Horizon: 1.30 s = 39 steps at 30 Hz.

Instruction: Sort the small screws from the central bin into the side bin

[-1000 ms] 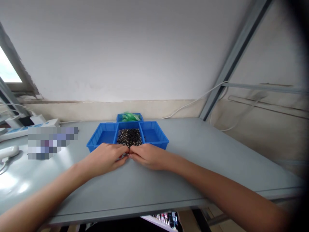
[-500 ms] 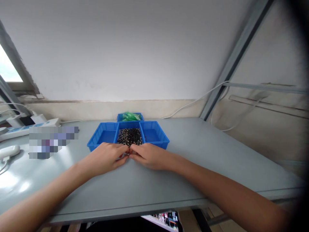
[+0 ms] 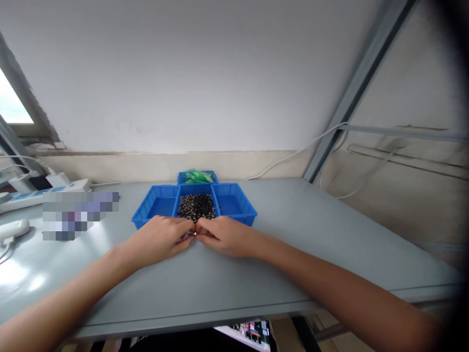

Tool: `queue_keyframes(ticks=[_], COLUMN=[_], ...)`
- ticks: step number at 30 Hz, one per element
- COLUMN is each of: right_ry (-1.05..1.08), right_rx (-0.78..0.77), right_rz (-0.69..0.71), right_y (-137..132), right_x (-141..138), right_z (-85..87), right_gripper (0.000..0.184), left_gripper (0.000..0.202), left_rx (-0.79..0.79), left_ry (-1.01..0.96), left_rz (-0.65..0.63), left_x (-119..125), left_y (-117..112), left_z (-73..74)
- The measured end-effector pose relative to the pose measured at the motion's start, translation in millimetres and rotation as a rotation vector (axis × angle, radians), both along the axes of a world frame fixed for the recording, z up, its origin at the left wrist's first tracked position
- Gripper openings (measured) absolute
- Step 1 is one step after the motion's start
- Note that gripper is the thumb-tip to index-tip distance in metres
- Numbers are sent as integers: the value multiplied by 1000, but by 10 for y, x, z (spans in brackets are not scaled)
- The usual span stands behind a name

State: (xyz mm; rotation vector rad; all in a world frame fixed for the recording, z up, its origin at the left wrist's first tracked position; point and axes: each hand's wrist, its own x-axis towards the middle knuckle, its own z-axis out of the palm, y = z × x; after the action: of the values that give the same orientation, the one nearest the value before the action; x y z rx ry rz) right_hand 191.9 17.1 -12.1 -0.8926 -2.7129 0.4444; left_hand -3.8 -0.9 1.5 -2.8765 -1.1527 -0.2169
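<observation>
My left hand (image 3: 166,238) and my right hand (image 3: 225,236) meet fingertip to fingertip at the front edge of the middle blue bin (image 3: 196,189). Between the pinched fingers shows a small shiny metal piece (image 3: 193,234), mostly covered and too small to name. Both hands are closed around it. Just beyond the fingertips, the middle bin holds a heap of small black and metallic parts (image 3: 198,207). On either side stand a left blue bin (image 3: 161,206) and a right blue bin (image 3: 231,200), their inner floors showing.
Behind the middle bin sits another blue bin with green plastic bags (image 3: 199,176). At the left lie a power strip (image 3: 44,195), a white corded device (image 3: 14,230) and a blurred-out item (image 3: 78,215). A white cable (image 3: 289,160) runs along the wall. Below the table edge, a lit screen (image 3: 252,332) shows.
Both hands keep nearly the same place. The metal piece between the fingertips shows slightly more brightly now.
</observation>
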Motion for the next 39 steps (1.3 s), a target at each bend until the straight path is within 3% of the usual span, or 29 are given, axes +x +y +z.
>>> queue_keyframes(ticks=[7,21,33,39], right_ry=[-3,65,6,38], right_rx=[8,10,74,-7], right_rz=[-11,-32,-18,-52], right_y=[2,5,2,6], right_x=[-10,0,-28,-13], right_z=[13,-26,7,-14], right_gripper=[21,10,22,17], left_gripper=[12,14,13,13], left_rx=[22,0,41,21], left_ry=[12,1,4,-7], left_rz=[10,10,-2,-5], left_x=[3,8,7,0], left_y=[1,0,7,-4], left_z=[-2,2,0,5])
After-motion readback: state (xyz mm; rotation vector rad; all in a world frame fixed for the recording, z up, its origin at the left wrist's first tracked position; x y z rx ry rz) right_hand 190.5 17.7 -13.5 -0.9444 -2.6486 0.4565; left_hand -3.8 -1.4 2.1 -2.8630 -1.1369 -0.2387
